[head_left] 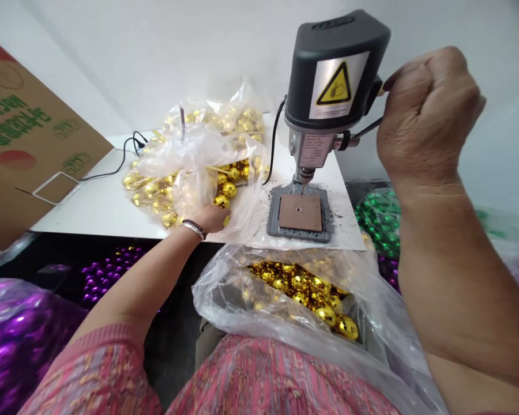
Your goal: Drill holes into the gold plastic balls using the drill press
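Probably light and slick, the gold balls at ten o'clock suit mid-girth cupping; my right hand clamps the lever, closure of left hand unclear.

I see the right hand raised in a curled fist off the worktop's right edge, forearm steep; the left hand reaches over its front edge, fingertips hidden.

drill press on table, right of ball bag; carton far left
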Tool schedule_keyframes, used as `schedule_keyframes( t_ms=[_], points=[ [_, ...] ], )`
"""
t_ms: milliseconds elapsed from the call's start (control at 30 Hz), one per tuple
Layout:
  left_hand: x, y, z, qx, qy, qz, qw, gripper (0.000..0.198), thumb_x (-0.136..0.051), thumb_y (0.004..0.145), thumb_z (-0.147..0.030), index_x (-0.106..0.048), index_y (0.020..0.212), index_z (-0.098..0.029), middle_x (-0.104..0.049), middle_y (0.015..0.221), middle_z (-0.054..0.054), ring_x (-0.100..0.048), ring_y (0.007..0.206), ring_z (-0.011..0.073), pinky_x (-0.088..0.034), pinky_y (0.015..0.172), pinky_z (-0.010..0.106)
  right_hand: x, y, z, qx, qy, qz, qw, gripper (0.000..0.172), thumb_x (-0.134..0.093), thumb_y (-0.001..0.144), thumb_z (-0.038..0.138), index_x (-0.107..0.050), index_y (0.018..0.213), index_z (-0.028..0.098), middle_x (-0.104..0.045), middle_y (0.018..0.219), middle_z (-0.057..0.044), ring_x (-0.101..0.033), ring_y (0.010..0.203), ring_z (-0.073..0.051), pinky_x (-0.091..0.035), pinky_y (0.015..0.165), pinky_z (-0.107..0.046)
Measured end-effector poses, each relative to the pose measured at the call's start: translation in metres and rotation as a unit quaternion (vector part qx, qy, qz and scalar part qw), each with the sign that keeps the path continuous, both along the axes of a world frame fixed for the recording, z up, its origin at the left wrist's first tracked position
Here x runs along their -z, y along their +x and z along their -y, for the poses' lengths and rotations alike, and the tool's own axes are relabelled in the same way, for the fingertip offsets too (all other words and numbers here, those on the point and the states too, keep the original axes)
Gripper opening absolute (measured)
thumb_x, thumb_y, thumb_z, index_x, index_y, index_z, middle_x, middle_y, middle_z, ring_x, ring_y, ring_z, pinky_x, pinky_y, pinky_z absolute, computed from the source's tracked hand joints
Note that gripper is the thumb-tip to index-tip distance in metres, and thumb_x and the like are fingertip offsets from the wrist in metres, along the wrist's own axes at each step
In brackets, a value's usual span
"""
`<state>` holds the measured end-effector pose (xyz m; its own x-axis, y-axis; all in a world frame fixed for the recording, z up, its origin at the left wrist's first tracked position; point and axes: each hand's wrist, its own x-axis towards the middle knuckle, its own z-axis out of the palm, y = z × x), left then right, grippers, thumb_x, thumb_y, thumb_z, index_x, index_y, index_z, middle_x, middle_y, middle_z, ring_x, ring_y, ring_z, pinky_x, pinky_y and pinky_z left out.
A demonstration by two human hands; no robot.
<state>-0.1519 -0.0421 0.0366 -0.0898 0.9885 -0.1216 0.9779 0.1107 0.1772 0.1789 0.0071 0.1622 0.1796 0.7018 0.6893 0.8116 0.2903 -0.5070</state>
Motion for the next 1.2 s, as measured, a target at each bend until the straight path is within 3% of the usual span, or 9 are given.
schedule_keyframes(
  t_ms=[100, 200, 300, 400, 700, 900, 1000, 1100, 1200],
  points=[
    [-0.013, 0.021, 0.014, 0.053, -0.009, -0.099, 0.994, 0.053, -0.063, 0.083, -0.023, -0.062, 0.135, -0.018, -0.068, 0.118, 0.017, -0.065, 0.102, 0.0353, -0.048, 0.098, 0.053, 0.002, -0.001, 0.0, -0.001, 0.012, -0.008, 1.0, 0.052, -0.021, 0.103, 0.035, -0.068, 0.112, 0.014, -0.07, 0.104, -0.013, -0.068, 0.115, -0.027, -0.047, 0.101, -0.045],
    [-0.016, 0.041, 0.027, 0.078, 0.128, -0.118, 0.982, 0.055, -0.051, 0.091, -0.018, -0.053, 0.146, -0.027, -0.058, 0.142, 0.015, -0.055, 0.123, 0.036, -0.035, 0.112, 0.061, 0.004, 0.0, -0.001, 0.001, 0.017, -0.003, 1.0, 0.051, -0.021, 0.103, 0.036, -0.068, 0.111, 0.015, -0.07, 0.105, -0.012, -0.068, 0.113, -0.026, -0.047, 0.1, -0.045],
    [-0.004, 0.049, 0.03, 0.155, 0.174, -0.119, 0.965, 0.051, -0.043, 0.094, -0.013, -0.058, 0.14, -0.029, -0.058, 0.14, 0.013, -0.051, 0.128, 0.0317, -0.029, 0.119, 0.058, 0.008, 0.003, -0.002, -0.009, 0.031, -0.003, 0.999, 0.049, -0.023, 0.104, 0.037, -0.067, 0.107, 0.016, -0.07, 0.102, -0.01, -0.069, 0.111, -0.025, -0.048, 0.099, -0.045],
    [0.015, 0.041, 0.023, 0.19, 0.094, -0.114, 0.971, 0.049, -0.039, 0.094, -0.01, -0.06, 0.137, -0.022, -0.056, 0.138, 0.018, -0.06, 0.116, 0.0308, -0.045, 0.107, 0.053, 0.013, 0.006, -0.003, -0.03, 0.055, -0.008, 0.998, 0.048, -0.023, 0.104, 0.041, -0.065, 0.102, 0.018, -0.07, 0.096, -0.007, -0.07, 0.103, -0.021, -0.049, 0.096, -0.044],
    [0.03, 0.019, 0.001, 0.038, 0.014, 0.203, 0.978, 0.045, -0.047, 0.094, -0.034, -0.064, 0.132, -0.017, -0.068, 0.132, 0.014, -0.062, 0.123, 0.0247, -0.047, 0.108, 0.035, 0.02, 0.008, -0.003, -0.06, 0.098, -0.025, 0.993, 0.045, -0.027, 0.103, 0.042, -0.064, 0.096, 0.019, -0.07, 0.089, -0.004, -0.07, 0.093, -0.019, -0.05, 0.093, -0.043],
    [0.023, 0.037, -0.02, -0.069, -0.066, 0.148, 0.984, 0.032, -0.061, 0.084, -0.047, -0.067, 0.074, -0.017, -0.07, 0.075, 0.009, -0.066, 0.079, 0.0262, -0.048, 0.074, 0.034, 0.019, 0.005, -0.002, -0.05, 0.089, -0.029, 0.994, 0.044, -0.028, 0.102, 0.043, -0.065, 0.095, 0.019, -0.069, 0.085, -0.004, -0.068, 0.085, -0.018, -0.051, 0.09, -0.043],
    [0.021, 0.042, -0.022, -0.072, -0.083, 0.182, 0.977, 0.026, -0.072, 0.074, -0.041, -0.062, 0.07, -0.017, -0.062, 0.063, 0.004, -0.059, 0.064, 0.0198, -0.041, 0.061, 0.03, 0.019, 0.005, -0.001, -0.046, 0.084, -0.026, 0.995, 0.045, -0.027, 0.102, 0.042, -0.064, 0.097, 0.018, -0.068, 0.086, -0.005, -0.068, 0.088, -0.018, -0.05, 0.092, -0.042],
    [0.017, 0.042, -0.013, -0.114, -0.007, 0.367, 0.923, 0.033, -0.074, 0.072, -0.036, -0.064, 0.096, -0.016, -0.065, 0.075, 0.002, -0.058, 0.062, 0.0137, -0.04, 0.057, 0.025, 0.018, 0.006, 0.0, -0.046, 0.064, -0.023, 0.997, 0.043, -0.026, 0.103, 0.042, -0.062, 0.097, 0.018, -0.066, 0.089, -0.005, -0.069, 0.092, -0.019, -0.049, 0.096, -0.042],
    [0.008, 0.043, 0.001, -0.119, 0.07, 0.578, 0.804, 0.06, -0.075, 0.072, -0.04, -0.056, 0.126, -0.022, -0.066, 0.09, 0.0, -0.061, 0.067, 0.0096, -0.042, 0.059, 0.021, 0.017, 0.006, 0.0, -0.056, 0.05, -0.028, 0.997, 0.041, -0.026, 0.103, 0.042, -0.059, 0.096, 0.02, -0.065, 0.091, -0.005, -0.068, 0.096, -0.02, -0.047, 0.1, -0.043]
  ],
)
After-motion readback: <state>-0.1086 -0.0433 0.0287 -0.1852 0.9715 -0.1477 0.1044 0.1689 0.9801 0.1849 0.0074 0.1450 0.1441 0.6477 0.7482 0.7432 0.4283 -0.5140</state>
